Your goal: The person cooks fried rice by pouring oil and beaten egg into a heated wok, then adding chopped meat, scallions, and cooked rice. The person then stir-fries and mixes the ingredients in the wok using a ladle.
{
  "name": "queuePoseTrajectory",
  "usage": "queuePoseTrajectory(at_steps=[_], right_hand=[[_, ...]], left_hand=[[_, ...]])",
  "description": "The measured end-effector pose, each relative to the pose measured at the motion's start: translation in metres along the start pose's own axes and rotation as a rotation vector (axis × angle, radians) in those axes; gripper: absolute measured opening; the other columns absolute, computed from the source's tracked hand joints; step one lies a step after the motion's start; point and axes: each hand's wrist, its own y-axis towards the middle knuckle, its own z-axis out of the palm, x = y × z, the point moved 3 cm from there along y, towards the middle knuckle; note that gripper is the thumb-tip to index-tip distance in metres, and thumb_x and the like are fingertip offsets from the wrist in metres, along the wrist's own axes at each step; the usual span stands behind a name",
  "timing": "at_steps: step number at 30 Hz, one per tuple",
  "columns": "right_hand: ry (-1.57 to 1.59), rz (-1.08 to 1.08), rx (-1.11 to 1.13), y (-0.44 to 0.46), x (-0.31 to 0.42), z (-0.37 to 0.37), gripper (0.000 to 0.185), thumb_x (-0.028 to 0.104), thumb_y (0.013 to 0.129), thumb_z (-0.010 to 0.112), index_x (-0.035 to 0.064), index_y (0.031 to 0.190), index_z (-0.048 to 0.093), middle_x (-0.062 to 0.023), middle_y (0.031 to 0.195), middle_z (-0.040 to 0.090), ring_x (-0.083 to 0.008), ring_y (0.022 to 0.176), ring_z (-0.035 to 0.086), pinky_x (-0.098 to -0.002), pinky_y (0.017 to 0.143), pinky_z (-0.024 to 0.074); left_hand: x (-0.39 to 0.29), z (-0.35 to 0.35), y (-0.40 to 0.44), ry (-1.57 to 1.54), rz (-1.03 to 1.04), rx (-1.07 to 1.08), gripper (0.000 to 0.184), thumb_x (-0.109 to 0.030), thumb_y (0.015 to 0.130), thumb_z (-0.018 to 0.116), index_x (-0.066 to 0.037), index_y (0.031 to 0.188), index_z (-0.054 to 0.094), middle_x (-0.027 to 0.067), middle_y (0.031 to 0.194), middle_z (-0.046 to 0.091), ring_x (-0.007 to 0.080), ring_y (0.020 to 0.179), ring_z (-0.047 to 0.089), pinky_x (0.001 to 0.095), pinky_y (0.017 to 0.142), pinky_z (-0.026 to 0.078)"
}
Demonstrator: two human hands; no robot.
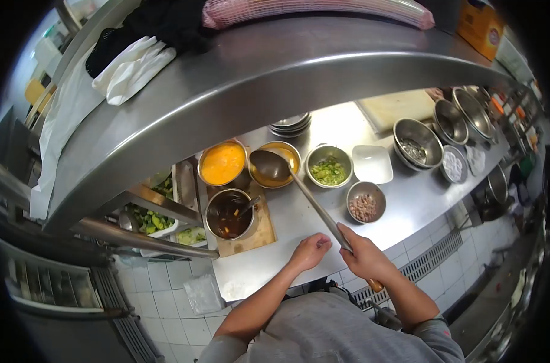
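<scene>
My right hand (366,254) is wrapped round the long handle of a ladle (314,202). The ladle's dark bowl is over a metal bowl of yellow liquid (292,158), hiding part of it. My left hand (311,251) hovers by the counter's near edge, fingers curled in, with nothing visible in it. Left of the ladle, another metal bowl holds beaten-egg-like orange liquid (222,163). Below that, a pot of dark brown sauce (229,213) with a spoon in it stands on a wooden board (264,227). To the ladle's right is a bowl of chopped greens (329,171).
A white square dish (372,164) and a bowl of small pinkish-brown pieces (364,204) stand on the steel counter (402,202). Several metal bowls (418,143) line the right side, near a cutting board (396,109). A steel shelf (275,66) overhangs the counter's far side.
</scene>
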Motion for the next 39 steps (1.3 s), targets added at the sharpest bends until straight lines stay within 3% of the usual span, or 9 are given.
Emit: queuePoseTrajectory(at_steps=[3,10,16,19,22,23,26,34,39], right_hand=[[-0.071,-0.011,-0.013,0.013,0.001,-0.012,0.063,0.005,0.085,0.057,-0.003,0.143,0.033,-0.033,0.116,0.058,-0.0457,0.108,0.058,-0.0451,0.093,0.0461],[-0.007,-0.005,0.06,0.029,0.0,-0.04,0.062,0.007,0.085,0.058,-0.0006,0.142,0.035,-0.0292,0.108,0.062,-0.0435,0.105,0.06,-0.0435,0.092,0.0464],[0.234,0.318,0.285,0.037,0.013,-0.045,0.058,0.007,0.087,0.055,0.0006,0.142,0.036,-0.0159,0.091,0.06,-0.0228,0.066,0.062,-0.0353,0.059,0.0504],[0.493,0.41,0.309,0.045,0.026,-0.051,0.054,0.002,0.086,0.055,0.006,0.139,0.043,-0.0028,0.082,0.054,-0.0091,0.052,0.048,-0.0247,0.044,0.0399],[0.803,0.542,0.277,0.05,0.031,-0.058,0.052,0.001,0.085,0.054,0.0072,0.136,0.046,-0.0024,0.082,0.052,-0.0079,0.05,0.045,-0.0231,0.038,0.0353],[0.867,0.579,0.269,0.05,0.036,-0.063,0.052,0.001,0.086,0.054,0.0008,0.137,0.039,-0.0024,0.082,0.054,-0.009,0.049,0.044,-0.0252,0.041,0.0354],[1.008,0.583,0.313,0.053,0.05,-0.074,0.042,0.002,0.088,0.053,0.0021,0.13,0.045,-0.0021,0.083,0.055,-0.0061,0.048,0.042,-0.0234,0.041,0.0328],[1.002,0.542,0.277,0.055,0.083,-0.093,0.025,0.003,0.087,0.048,-0.0016,0.112,0.051,-0.0031,0.081,0.052,-0.0017,0.045,0.04,-0.0173,0.033,0.0313],[1.004,0.509,0.282,0.055,0.091,-0.104,0.025,0.002,0.087,0.046,-0.0036,0.111,0.05,-0.0033,0.083,0.053,-0.0017,0.045,0.041,-0.0179,0.032,0.0348]], left_hand=[[-0.009,0.002,0.023,0.006,0.013,-0.08,0.033,-0.032,0.091,0.063,-0.003,0.105,0.064,0.0152,0.1,0.07,0.0298,0.094,0.067,0.0388,0.083,0.052],[-0.005,0.023,0.074,0.03,0.0,-0.33,0.04,-0.036,0.087,0.067,-0.002,0.107,0.062,0.0177,0.101,0.069,0.0319,0.097,0.067,0.0408,0.084,0.052],[-0.02,0.021,0.088,-0.045,-0.171,-0.249,0.038,-0.035,0.085,0.064,-0.003,0.106,0.063,0.0195,0.102,0.069,0.0363,0.097,0.066,0.0424,0.084,0.052],[-0.005,0.032,0.102,-0.016,-0.079,-0.289,0.032,-0.034,0.084,0.061,-0.005,0.097,0.068,0.0232,0.094,0.068,0.0382,0.093,0.066,0.045,0.077,0.052],[-0.008,0.035,0.103,-0.072,-0.053,-0.285,0.03,-0.035,0.084,0.062,-0.008,0.095,0.07,0.0192,0.092,0.07,0.0363,0.091,0.068,0.0439,0.076,0.053],[-0.014,0.032,0.101,-0.105,-0.059,-0.282,0.032,-0.036,0.084,0.064,-0.006,0.094,0.068,0.0186,0.093,0.07,0.0354,0.091,0.067,0.0433,0.077,0.052],[-0.028,0.029,0.094,-0.152,-0.075,-0.299,0.037,-0.038,0.084,0.067,-0.002,0.092,0.065,0.0169,0.091,0.07,0.0321,0.088,0.068,0.0414,0.077,0.052],[-0.018,0.043,0.108,-0.35,-0.102,-0.25,0.036,-0.037,0.084,0.068,-0.001,0.086,0.063,0.0123,0.077,0.07,0.0243,0.07,0.069,0.0369,0.068,0.054],[-0.018,0.05,0.115,-0.279,-0.115,-0.258,0.035,-0.038,0.083,0.068,-0.003,0.086,0.063,0.0146,0.084,0.07,0.0289,0.08,0.068,0.0395,0.073,0.053]])
